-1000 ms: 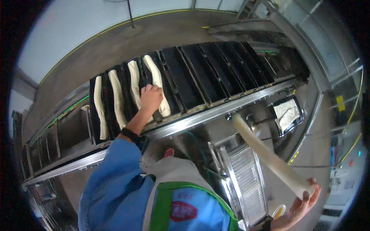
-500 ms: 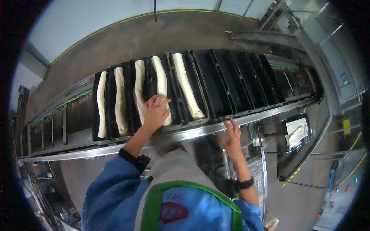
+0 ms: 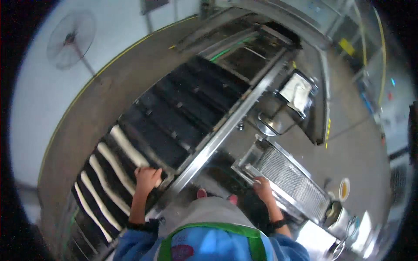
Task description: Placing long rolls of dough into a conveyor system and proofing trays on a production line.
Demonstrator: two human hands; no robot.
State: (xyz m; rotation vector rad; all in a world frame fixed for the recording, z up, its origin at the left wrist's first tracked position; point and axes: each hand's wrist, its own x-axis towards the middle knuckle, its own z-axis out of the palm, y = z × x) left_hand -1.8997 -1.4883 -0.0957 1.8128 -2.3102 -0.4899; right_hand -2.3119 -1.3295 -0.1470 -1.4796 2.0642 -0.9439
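My left hand [image 3: 148, 177] rests on the near end of a long pale strip of dough [image 3: 128, 145] in a black channelled tray [image 3: 167, 174]. Its bent fingers look slightly apart and cover the strip's end. Several more dough strips [image 3: 104, 174] lie side by side to the left, each in its own channel. My right hand [image 3: 262, 189] is closed at a thin metal bar [image 3: 250, 169] along the near side of a ridged metal rack [image 3: 291, 178]. Blur hides how the fingers wrap there.
Black channelled trays without dough [image 3: 183, 100] continue up and right along the conveyor, bordered by a shiny metal rail [image 3: 226, 130]. A black tray with pale dough [image 3: 297, 92] stands beyond it. A bowl with yellow contents [image 3: 344, 189] is at right; a fan [image 3: 71, 39] stands upper left.
My view has turned right. My left hand has gone from the fourth dough strip to the near end of the rightmost one. My right hand has left the rail and closed at the rack's bar.
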